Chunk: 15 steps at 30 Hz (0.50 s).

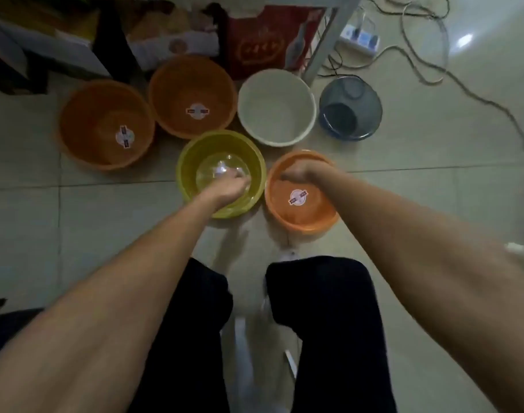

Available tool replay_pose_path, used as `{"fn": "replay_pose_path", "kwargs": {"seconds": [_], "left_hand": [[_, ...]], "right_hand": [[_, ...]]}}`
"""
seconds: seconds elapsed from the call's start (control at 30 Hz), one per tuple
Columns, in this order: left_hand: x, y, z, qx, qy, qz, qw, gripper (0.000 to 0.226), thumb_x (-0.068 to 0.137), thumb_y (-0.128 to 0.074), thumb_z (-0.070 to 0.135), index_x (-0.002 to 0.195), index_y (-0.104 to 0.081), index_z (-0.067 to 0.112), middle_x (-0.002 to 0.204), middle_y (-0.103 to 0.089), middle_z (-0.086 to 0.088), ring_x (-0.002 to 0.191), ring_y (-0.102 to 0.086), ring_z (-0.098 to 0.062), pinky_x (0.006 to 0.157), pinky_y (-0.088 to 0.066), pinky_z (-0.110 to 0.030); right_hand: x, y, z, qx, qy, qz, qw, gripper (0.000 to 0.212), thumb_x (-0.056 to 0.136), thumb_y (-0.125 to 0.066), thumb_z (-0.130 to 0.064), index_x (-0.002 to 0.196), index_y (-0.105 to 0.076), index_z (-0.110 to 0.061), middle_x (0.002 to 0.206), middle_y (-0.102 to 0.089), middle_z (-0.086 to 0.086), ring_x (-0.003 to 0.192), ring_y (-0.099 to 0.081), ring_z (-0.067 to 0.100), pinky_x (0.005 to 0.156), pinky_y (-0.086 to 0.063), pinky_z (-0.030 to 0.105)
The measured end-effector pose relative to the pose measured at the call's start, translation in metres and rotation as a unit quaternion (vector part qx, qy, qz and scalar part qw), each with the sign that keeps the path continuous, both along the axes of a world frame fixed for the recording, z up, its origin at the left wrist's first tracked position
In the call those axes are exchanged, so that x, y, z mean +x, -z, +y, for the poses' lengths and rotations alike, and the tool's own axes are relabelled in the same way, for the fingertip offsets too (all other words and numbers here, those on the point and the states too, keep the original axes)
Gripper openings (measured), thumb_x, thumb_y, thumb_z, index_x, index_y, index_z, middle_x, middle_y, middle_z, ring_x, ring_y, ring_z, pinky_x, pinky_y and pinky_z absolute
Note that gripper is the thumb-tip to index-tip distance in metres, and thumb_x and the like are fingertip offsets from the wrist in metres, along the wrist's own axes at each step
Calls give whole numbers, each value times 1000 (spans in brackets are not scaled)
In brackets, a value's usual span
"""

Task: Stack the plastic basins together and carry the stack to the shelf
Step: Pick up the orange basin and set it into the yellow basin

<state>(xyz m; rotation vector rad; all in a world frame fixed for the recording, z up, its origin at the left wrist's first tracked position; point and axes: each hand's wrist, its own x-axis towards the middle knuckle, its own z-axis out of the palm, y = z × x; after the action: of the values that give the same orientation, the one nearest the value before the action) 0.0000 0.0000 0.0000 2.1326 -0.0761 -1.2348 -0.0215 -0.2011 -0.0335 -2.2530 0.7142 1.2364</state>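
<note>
Several plastic basins stand on the tiled floor. Two large orange basins [91, 120] [177, 90] and a white basin [275, 114] form the far row. Nearer me, a yellow basin [189, 162] holds a clear basin [213, 171] nested inside it. My left hand [228, 189] reaches into the yellow basin, fingers closed on the clear basin's near rim. To its right sits a small orange basin [308, 216] with a round sticker. My right hand [299, 174] grips its far rim. The image is blurred.
A dark wire-mesh bin [350, 114] stands right of the white basin. A white table leg [326, 40], a red box [260, 46] and cartons crowd the back. A power strip [360, 37] and cables [493, 105] trail across the floor at right. My legs are below.
</note>
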Motion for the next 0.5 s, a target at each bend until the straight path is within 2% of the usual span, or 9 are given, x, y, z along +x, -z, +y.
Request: {"fn": "replay_pose_path", "kwargs": {"seconds": [0.03,0.1,0.17,0.23,0.27,0.3,0.4,0.43,0.5], "left_hand": [[-4,16,-3,-8,-17,-4,1000,51,95,-50,42,129,-62,5,129,-62,-8,116,-57,-25,98,-42,-30],[-10,35,-13,-20,-16,-11,1000,59,91,-48,50,128,-63,7,137,-61,-16,124,-57,-31,103,-42,-34],[-33,54,-23,-38,-25,0,999,56,93,-42,49,124,-66,9,135,-63,-19,125,-57,-35,100,-42,-36],[-48,67,-34,-65,-43,26,997,45,95,-49,37,125,-68,9,132,-66,-16,124,-59,-33,97,-45,-37],[-56,77,-37,-80,-22,43,996,46,93,-53,38,130,-67,13,136,-66,-10,127,-59,-29,101,-45,-36],[-66,90,-42,-91,-9,63,994,52,91,-54,43,134,-65,18,140,-64,-5,130,-57,-25,106,-44,-35],[-70,156,-64,-58,-41,75,995,61,82,-55,55,134,-66,25,140,-63,2,129,-58,-22,111,-44,-40],[-73,182,-72,-48,-47,74,995,61,79,-55,54,133,-66,28,137,-65,3,125,-61,-22,109,-47,-41],[-81,219,-89,-53,-79,78,992,60,75,-56,43,134,-62,35,128,-71,3,115,-68,-22,101,-54,-43]], "right_hand": [[-8,10,-1,14,15,6,1000,50,102,-48,-39,143,-54,-11,146,-53,8,133,-51,32,110,-42,44],[-17,29,-5,3,21,10,1000,50,99,-48,-40,139,-58,-11,146,-56,8,128,-56,33,102,-48,40],[-40,64,-13,-24,25,35,999,58,96,-47,-48,138,-60,-10,147,-56,12,130,-55,34,108,-44,43],[-52,105,-27,-36,2,72,997,77,89,-46,-57,151,-45,-12,159,-40,11,145,-39,33,118,-32,46],[-62,114,-31,-36,-6,89,995,85,85,-48,-59,155,-36,-13,164,-30,11,149,-31,32,120,-28,47],[-70,118,-34,-23,2,85,996,86,85,-51,-56,157,-31,-13,166,-25,13,151,-27,32,120,-26,46],[-73,131,-56,-29,26,81,996,65,104,-44,-36,159,-26,-8,166,-21,13,152,-23,32,123,-22,41],[-74,140,-69,-32,46,79,995,63,105,-42,-37,159,-26,-10,167,-19,12,153,-21,33,123,-21,42],[-78,166,-91,-67,97,61,991,73,102,-46,-45,163,-14,-19,170,-2,10,155,-10,34,125,-15,48]]}}
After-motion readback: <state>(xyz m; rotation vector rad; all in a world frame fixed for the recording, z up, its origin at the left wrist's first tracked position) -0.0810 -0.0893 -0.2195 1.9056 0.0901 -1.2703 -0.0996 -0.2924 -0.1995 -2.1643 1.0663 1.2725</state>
